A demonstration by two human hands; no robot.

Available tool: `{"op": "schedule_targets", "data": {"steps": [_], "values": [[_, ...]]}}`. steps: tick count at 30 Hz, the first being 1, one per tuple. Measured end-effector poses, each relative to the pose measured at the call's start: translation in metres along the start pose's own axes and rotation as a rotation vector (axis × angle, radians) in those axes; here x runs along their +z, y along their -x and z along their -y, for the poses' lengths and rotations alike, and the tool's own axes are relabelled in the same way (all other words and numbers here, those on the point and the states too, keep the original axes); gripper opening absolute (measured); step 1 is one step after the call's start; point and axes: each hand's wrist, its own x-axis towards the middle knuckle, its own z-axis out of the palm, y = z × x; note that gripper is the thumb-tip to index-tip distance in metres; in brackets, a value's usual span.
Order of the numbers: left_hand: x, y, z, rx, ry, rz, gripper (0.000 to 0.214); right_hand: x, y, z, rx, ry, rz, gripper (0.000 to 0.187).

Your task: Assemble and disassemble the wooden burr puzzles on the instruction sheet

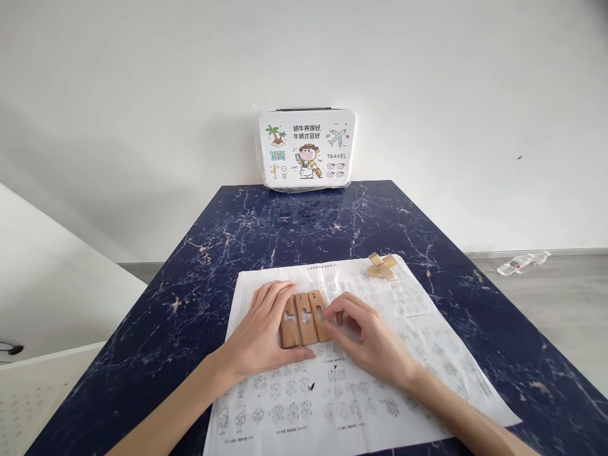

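Three flat wooden puzzle pieces lie side by side on the printed sheet, each with a cut-out. The left wooden piece (289,332) is partly covered by my left hand (259,332), whose fingers stretch along its far end while the thumb reaches past its near end. In the middle is the wooden piece marked 1 (306,323). My right hand (363,329) has thumb and fingertips pinched at the right edge of the wooden piece marked 2 (319,316). Beyond my right hand, a cross-shaped assembly of wooden pieces (381,266) sits on the sheet's far corner.
The printed sheet (418,380) with puzzle diagrams covers the near part of the dark blue marbled table (304,231). A white cartoon-printed case (308,152) stands against the wall at the far edge. Clear plastic bottles (522,261) lie on the floor at right.
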Motion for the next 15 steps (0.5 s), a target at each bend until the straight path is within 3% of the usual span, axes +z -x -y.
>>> {"op": "schedule_targets", "data": {"steps": [10,15], "values": [[-0.003,-0.003,0.007,-0.004,0.008,0.042,0.083,0.005,0.005,-0.013,-0.022,0.2,0.014,0.038],[-0.007,-0.002,0.008,-0.015,-0.057,0.059,0.1,0.007,0.004,-0.013,-0.051,0.254,-0.049,0.036]]}}
